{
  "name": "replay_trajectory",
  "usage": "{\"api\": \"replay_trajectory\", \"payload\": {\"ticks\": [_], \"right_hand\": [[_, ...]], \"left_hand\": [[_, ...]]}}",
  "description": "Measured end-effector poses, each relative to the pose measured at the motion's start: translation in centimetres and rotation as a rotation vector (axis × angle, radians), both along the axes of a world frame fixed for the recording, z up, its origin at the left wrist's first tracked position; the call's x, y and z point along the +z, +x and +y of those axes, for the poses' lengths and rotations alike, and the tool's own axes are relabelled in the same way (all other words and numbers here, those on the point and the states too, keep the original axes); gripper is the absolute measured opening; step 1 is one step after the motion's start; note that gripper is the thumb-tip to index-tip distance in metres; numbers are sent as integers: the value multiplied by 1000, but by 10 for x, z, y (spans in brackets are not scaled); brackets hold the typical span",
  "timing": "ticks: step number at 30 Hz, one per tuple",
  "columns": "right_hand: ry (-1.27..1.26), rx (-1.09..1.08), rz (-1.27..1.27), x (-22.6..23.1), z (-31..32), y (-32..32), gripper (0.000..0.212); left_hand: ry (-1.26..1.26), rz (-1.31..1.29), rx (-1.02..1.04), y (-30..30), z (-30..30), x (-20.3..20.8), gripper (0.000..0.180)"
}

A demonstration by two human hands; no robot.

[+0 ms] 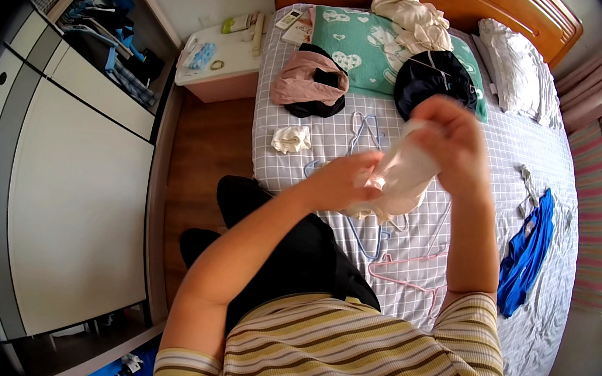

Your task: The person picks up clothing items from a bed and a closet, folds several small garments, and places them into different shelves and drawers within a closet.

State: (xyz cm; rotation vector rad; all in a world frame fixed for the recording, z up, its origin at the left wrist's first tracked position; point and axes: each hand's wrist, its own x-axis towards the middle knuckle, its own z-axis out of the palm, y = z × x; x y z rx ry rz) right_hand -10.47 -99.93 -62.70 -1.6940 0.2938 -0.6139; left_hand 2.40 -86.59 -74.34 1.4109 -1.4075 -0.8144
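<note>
Both my hands hold up a thin white garment (407, 172) above the bed; its exact kind is blurred. My left hand (346, 182) pinches its near left edge between thumb and fingers. Higher and further right, my right hand (450, 147) grips the upper end, smeared by motion. Beneath the cloth and around it lie clothes hangers: a blue hanger (363, 245), a pink hanger (402, 280) and a pale hanger (357, 126) on the far side. A small crumpled white cloth (292, 139) rests to the left of my hands.
Along the pillow (363, 35) sit a pink and black garment (309, 81) and a dark garment (432, 80). A blue garment (526, 254) lies on the bed's right side. A nightstand (222, 67) stands left of the bed, near a white wardrobe (82, 215).
</note>
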Motion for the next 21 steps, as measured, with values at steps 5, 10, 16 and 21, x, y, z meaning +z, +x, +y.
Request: {"api": "replay_trajectory", "payload": {"ticks": [5,10,16,21], "right_hand": [[297,-353,-303,7,-65,-32,7],[245,-549,-138,-50,-122,-64,13],[123,-442,-31,-112,-46,-58,17],[232,-52,181,-196,39,-36,25]], "left_hand": [[82,78,188,-3,-3,-66,26],[-37,299,335,-2,-5,24,11],[-24,879,394,4,-5,45,11],[-193,1001,187,-12,-5,57,12]]}}
